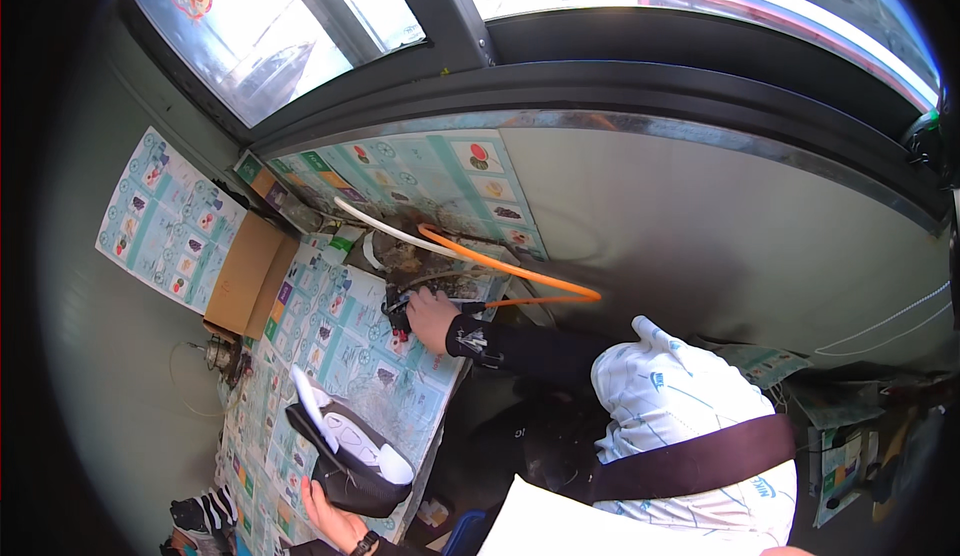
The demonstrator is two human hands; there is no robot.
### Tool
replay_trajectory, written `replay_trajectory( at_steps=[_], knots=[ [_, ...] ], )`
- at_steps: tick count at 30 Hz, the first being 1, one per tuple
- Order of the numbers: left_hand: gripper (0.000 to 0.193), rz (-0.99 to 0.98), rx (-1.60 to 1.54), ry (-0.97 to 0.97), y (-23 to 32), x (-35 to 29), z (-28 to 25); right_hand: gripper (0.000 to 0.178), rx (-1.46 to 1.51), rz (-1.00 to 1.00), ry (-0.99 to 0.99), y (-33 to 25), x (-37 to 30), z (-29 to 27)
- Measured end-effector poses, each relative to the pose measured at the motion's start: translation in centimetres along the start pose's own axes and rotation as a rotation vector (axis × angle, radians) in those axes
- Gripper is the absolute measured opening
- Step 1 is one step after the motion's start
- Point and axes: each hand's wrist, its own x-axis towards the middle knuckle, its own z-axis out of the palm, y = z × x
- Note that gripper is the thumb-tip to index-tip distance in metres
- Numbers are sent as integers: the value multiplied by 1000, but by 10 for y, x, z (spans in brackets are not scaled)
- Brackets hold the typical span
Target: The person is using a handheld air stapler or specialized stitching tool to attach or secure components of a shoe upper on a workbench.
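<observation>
At the lower left, my left hand [335,518] has a dark watch at the wrist and lies against the side of a black shoe-like piece [365,486]. The fingers in sight are straight, and its grip is partly hidden. White insole-shaped pieces [360,438] lie in and rise out of the black piece. Farther along the table, my right hand [432,318], in a black sleeve, is closed over a small black device [396,306] with a bit of red on it. Its exact kind cannot be made out.
A patterned sheet covers the work table [335,331]. An orange hose [540,281] and a white tube [390,230] run past clutter by the wall. A cardboard box [255,271] stands at the far left. A white sheet [550,526] lies at the lower edge.
</observation>
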Motion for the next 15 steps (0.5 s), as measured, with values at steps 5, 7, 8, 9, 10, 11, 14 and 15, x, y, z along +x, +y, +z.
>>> replay_trajectory(
  at_steps=[5, 7, 8, 9, 10, 11, 14, 15],
  knots=[
    [35, -84, -42, -14, -3, 24, 13, 38, -34, -43, -112, 2, 21, 20],
    [35, -97, -24, -18, -4, 31, 14, 33, -9, 18, -132, 6, 30, 27],
    [35, -102, 5, -12, -5, 34, 13, 33, 6, 9, -133, 6, 34, 30],
    [36, -83, 29, -23, -5, 37, 13, 33, 42, 2, -23, 7, 39, 32],
    [36, -109, 35, -9, -6, 39, 12, 33, 71, -2, 95, 7, 44, 34],
    [36, -118, 21, -7, -6, 41, 11, 33, 78, -1, 82, 7, 50, 36],
    [36, -127, 21, 0, -12, 48, 4, 31, 63, -15, -152, 1, 66, 36],
    [36, -118, 29, 0, -14, 51, 1, 33, 35, -5, -231, -1, 71, 33]
  ],
)
